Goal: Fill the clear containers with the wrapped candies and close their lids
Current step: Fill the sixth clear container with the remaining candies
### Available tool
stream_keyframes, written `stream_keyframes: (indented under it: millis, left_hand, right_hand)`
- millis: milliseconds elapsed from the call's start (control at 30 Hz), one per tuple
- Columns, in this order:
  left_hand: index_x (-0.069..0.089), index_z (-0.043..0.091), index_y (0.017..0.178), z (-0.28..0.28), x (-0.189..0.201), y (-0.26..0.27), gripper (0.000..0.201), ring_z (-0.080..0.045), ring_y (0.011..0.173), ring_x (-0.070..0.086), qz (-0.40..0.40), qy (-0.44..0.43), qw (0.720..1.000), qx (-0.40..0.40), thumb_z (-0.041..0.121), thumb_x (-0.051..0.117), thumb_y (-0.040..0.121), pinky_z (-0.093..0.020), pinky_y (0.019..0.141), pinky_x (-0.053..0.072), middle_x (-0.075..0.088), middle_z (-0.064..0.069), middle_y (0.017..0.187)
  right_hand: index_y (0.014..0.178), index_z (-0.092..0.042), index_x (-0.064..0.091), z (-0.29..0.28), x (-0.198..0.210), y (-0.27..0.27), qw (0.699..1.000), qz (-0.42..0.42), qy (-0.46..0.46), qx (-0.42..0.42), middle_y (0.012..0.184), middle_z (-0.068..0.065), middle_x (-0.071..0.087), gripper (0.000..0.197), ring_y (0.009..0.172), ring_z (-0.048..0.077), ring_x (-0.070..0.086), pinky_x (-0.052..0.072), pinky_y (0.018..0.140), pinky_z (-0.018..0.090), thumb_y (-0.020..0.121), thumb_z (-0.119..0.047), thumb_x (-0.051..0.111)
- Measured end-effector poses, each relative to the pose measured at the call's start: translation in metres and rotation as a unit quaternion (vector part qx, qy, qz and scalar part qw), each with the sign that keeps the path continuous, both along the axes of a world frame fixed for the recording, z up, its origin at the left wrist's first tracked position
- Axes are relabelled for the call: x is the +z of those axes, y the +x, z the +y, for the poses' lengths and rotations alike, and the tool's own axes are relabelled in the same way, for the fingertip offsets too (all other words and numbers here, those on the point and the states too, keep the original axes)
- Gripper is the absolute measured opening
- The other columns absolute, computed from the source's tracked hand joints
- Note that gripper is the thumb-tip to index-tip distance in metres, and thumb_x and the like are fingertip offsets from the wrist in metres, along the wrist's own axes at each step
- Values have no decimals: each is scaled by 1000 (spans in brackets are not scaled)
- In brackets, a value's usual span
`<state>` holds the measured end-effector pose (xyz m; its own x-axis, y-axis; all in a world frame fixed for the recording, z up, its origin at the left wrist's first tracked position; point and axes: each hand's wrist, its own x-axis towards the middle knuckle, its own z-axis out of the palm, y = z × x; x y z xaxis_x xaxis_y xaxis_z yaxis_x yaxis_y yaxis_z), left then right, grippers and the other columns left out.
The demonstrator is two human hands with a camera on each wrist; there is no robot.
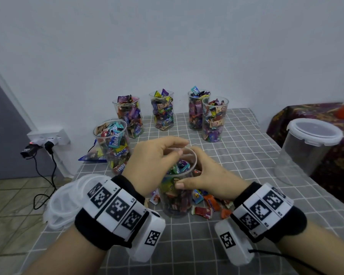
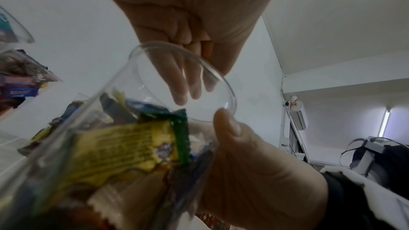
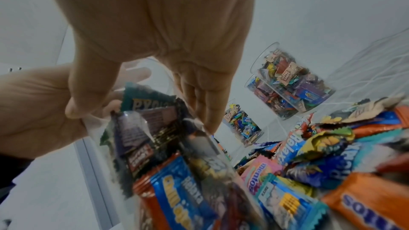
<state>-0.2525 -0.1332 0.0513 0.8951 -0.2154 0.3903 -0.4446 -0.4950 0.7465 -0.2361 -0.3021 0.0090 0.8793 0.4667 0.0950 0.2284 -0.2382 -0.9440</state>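
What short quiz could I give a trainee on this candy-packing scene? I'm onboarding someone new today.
1. True or false: the cup at the front already has its lid on.
2. The right hand: A) grips the cup's side, B) lies flat on the table, C) holds a lid.
3. How many filled cups stand farther back, towards the wall?

Key: 1 false; 2 A; 3 five.
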Motion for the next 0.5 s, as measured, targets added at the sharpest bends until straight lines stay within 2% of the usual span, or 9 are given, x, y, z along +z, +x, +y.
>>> stream_keyframes:
  millis: [67,133,200,267,300,367,400,433,500]
  left_hand:
    - [66,40,93,0,-1,-1,29,3,87,65,-16,-30,999,6,13,60,89,-28,78,56,70,18,92]
    - [67,38,93,0,-2,-3,28,2,88,65,-54,-63,996,30,11,58,90,-24,78,55,70,18,92]
    - [65,40,92,2,0,-3,31,2,88,65,-96,-95,989,57,10,57,91,-19,78,53,68,18,93]
    - [63,41,91,6,1,-1,33,-1,83,65,-116,-106,984,88,9,56,92,-20,76,53,67,19,92]
    - [63,42,91,10,1,2,33,-5,74,64,-116,-105,982,103,10,55,92,-24,70,54,68,19,87]
    - [63,43,92,19,-2,11,34,-13,56,54,-96,-103,980,137,11,52,93,-30,57,49,66,15,73]
    - [64,42,94,24,-4,15,33,-16,56,54,-75,-104,981,149,12,51,93,-33,57,49,66,14,72]
    - [64,39,99,29,-8,21,33,-22,64,59,-52,-96,982,155,11,48,94,-38,64,51,68,10,78]
    - [63,28,114,38,-16,30,33,-35,93,62,-2,-29,986,163,10,43,96,-43,81,50,69,-8,102]
  right_hand:
    - [129,-21,40,0,-2,1,1000,2,0,-4,120,-9,59,69,112,0,56,47,96,24,73,-16,80]
    - [125,-24,41,0,-2,1,1000,10,1,-6,118,-10,59,66,111,-1,57,47,96,23,72,-16,80]
    - [119,-32,40,0,-3,1,1000,14,-7,-5,117,-14,57,63,110,-5,55,45,94,18,73,-17,79]
    - [118,-37,36,-1,-2,1,999,14,-32,-4,117,-21,52,64,110,-11,51,42,93,11,74,-19,79]
    - [123,-38,34,-3,-1,1,999,13,-51,4,120,-22,51,69,113,-11,49,40,94,12,73,-22,80]
    - [138,-35,28,-8,-1,4,993,1,-112,29,130,-19,49,86,121,-2,47,39,102,22,70,-27,81]
    - [144,-34,23,-12,-1,6,988,-12,-150,42,135,-15,48,93,125,3,45,38,104,27,69,-26,79]
    - [147,-32,20,-16,-1,8,980,-28,-192,47,140,-12,44,96,128,7,42,37,106,30,71,-23,78]
    - [150,-26,16,-25,-1,13,956,-55,-287,30,147,-6,35,96,134,13,34,32,110,32,75,-23,75]
